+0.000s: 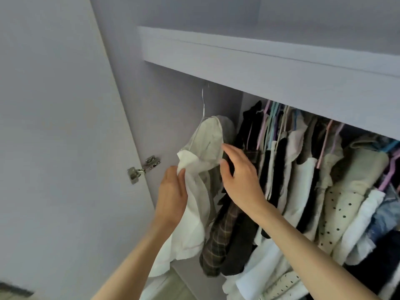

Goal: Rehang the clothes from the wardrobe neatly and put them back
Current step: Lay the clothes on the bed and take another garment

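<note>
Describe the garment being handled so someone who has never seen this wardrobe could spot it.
Under the wardrobe shelf, look to the far left of the hanging row, nearest the door hinge. The white shirt hangs there on a thin wire hanger, apart from the packed clothes on coloured hangers.

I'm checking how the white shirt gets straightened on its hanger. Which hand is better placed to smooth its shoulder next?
The right hand, probably: its open fingers lie by the white shirt at the shoulder, below the hanger. The left hand is busy gripping the fabric lower down.
</note>
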A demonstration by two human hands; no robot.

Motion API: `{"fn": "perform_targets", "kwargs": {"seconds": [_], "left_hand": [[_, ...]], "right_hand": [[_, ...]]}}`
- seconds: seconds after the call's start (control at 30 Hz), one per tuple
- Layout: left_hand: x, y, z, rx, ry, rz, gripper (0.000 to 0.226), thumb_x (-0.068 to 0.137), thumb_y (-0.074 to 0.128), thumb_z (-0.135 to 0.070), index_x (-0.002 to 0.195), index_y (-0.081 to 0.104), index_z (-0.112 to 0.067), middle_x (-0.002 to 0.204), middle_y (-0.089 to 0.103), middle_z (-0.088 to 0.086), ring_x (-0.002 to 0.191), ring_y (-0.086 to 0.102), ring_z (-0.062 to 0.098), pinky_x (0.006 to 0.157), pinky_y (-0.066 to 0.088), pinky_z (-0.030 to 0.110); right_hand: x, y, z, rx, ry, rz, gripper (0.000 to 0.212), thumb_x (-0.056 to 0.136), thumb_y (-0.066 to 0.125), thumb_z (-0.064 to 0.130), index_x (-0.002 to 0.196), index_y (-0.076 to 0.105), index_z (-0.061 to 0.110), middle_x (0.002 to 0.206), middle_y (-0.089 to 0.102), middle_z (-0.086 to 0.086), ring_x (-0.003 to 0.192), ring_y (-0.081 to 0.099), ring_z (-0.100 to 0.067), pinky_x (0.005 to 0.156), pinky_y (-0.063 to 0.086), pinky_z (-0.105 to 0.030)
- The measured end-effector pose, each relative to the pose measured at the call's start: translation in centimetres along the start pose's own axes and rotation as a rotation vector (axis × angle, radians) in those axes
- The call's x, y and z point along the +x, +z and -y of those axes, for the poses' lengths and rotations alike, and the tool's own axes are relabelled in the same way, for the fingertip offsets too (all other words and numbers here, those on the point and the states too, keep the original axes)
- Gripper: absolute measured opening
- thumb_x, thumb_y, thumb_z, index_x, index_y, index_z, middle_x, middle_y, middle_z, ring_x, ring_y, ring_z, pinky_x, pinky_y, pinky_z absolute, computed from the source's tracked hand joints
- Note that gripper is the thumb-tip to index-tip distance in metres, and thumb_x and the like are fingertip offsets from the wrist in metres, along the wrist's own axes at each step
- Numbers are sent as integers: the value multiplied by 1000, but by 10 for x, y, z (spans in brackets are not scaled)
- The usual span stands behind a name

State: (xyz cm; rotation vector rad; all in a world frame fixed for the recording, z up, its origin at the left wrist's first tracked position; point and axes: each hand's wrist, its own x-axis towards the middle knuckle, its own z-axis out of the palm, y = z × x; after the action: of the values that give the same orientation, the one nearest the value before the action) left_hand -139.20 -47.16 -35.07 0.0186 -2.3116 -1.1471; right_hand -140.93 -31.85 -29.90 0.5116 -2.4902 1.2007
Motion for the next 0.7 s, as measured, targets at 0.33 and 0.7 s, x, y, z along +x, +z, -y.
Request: {"fn": "perform_targets", "kwargs": {"seconds": [0.33, 0.7], "left_hand": [[-107, -70, 40, 143, -135, 105, 22, 99, 29, -31, 89, 41, -14, 86, 45, -2, 70, 44, 18, 61, 26, 24], [-260, -175, 76, 213, -132, 449, 25, 96, 41, -36, 98, 58, -17, 83, 48, -9, 77, 49, 10, 65, 37, 16]], "right_hand": [[-7, 101, 68, 816, 831, 338, 23, 97, 42, 8, 76, 52, 5, 75, 54, -9, 73, 57, -19, 86, 50, -36], [-175, 152, 97, 655, 992, 575, 14, 97, 43, 9, 87, 52, 8, 72, 50, -10, 60, 49, -18, 56, 44, -28]]}}
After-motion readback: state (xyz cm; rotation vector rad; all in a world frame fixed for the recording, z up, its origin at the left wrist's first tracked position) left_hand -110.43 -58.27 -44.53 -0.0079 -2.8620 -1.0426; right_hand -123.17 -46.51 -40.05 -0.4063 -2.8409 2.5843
